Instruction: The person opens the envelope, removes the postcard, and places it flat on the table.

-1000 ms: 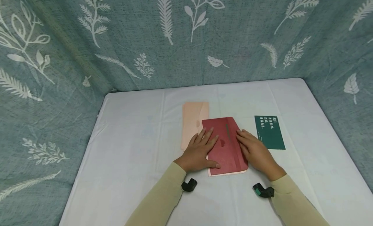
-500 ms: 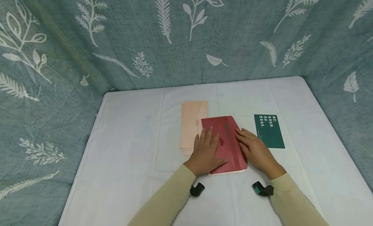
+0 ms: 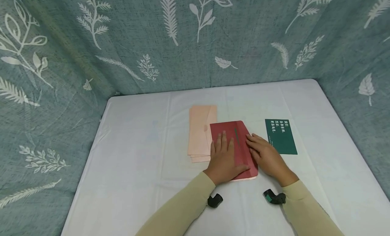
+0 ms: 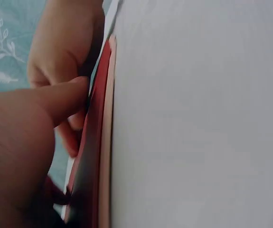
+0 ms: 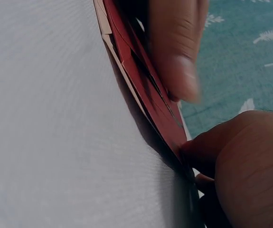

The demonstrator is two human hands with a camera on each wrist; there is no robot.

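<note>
A red envelope (image 3: 241,146) with a crease near its right side lies on the white table, with a thin peach edge (image 4: 107,118) showing under it in the left wrist view. My left hand (image 3: 223,161) rests on the envelope with fingers spread and straight, its thumb across the lower part. At the envelope's right edge, my right hand (image 3: 271,158) touches the border with thumb and fingertips. Layered red flaps (image 5: 148,92) appear in the right wrist view. Several peach envelopes (image 3: 198,133) lie to the left, partly covered by the red one.
A dark green card (image 3: 281,136) with white characters lies to the right, beyond my right hand. The white tabletop (image 3: 137,138) is bordered at the back and sides by a blue-green curtain (image 3: 182,67) with leaf prints.
My left hand has slid rightward over the red envelope, uncovering more of the peach envelopes. My right hand stays at the right edge, and the red envelope stays in about the same place.
</note>
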